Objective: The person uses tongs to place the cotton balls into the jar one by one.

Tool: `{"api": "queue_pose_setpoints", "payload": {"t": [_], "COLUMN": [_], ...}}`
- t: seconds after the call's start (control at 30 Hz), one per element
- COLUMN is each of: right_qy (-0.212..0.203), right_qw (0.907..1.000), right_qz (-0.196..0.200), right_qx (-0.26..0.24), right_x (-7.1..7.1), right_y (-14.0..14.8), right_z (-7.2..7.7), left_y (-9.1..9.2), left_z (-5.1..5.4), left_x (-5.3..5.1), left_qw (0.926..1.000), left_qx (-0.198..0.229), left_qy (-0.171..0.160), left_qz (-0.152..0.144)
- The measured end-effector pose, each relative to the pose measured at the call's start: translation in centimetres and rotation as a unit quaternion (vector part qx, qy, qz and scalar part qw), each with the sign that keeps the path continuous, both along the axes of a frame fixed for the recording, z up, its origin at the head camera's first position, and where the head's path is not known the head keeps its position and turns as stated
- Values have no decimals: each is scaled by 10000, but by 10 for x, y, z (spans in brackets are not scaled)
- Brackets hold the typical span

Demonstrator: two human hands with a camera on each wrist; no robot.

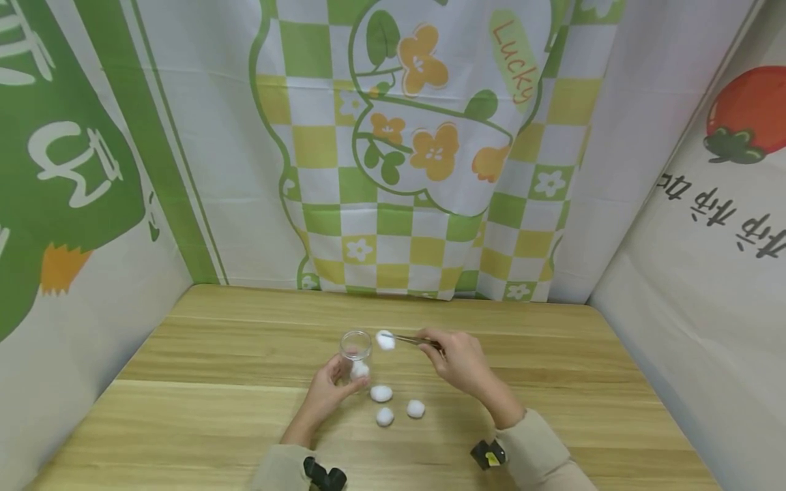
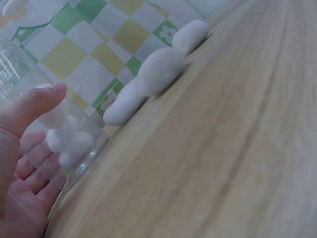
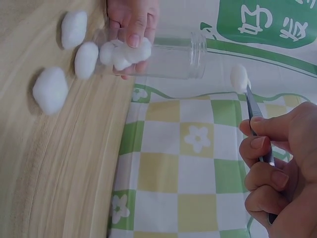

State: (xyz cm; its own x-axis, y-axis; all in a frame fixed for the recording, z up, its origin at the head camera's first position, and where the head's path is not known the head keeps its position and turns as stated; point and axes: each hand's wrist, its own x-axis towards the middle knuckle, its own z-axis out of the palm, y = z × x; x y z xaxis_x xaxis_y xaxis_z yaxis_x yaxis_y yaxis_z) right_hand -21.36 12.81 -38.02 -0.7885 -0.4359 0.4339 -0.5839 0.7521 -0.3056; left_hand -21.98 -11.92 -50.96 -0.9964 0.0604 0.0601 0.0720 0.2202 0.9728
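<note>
My left hand (image 1: 328, 394) grips a clear jar (image 1: 356, 346) near its base; the jar stands upright with several cotton balls (image 3: 124, 53) at the bottom. My right hand (image 1: 460, 360) pinches metal tweezers (image 1: 413, 339), whose tips hold one cotton ball (image 1: 385, 340) just right of the jar's open mouth. In the right wrist view that held ball (image 3: 239, 78) hangs beyond the rim. The left wrist view shows my left thumb and fingers (image 2: 42, 168) around the glass.
Three loose cotton balls (image 1: 381, 393) lie on the wooden table (image 1: 245, 409), to the right of the jar and in front of it. A checkered cloth (image 1: 393, 225) hangs behind the table's back edge, and printed cloths stand at both sides.
</note>
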Motion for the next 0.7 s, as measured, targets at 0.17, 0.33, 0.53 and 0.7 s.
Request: {"api": "queue_pose_setpoints", "payload": {"t": [0.17,0.33,0.53,0.7], "right_qy": [49,87,108,87], "right_qw": [10000,9999,9999,9999], "right_qz": [-34,-25,-25,-89], "right_qx": [-56,-43,-37,-78], "right_x": [-2,-3,-4,-5], "right_y": [-5,-11,-16,-19], "right_z": [-1,-2,-3,-5], "left_y": [0,0,1,1], "left_z": [1,1,2,2], "left_x": [0,0,0,0], "left_qw": [10000,9999,9998,9998], "left_qx": [47,144,175,170], "left_qy": [20,61,45,34], "left_qz": [-22,-19,0,8]}}
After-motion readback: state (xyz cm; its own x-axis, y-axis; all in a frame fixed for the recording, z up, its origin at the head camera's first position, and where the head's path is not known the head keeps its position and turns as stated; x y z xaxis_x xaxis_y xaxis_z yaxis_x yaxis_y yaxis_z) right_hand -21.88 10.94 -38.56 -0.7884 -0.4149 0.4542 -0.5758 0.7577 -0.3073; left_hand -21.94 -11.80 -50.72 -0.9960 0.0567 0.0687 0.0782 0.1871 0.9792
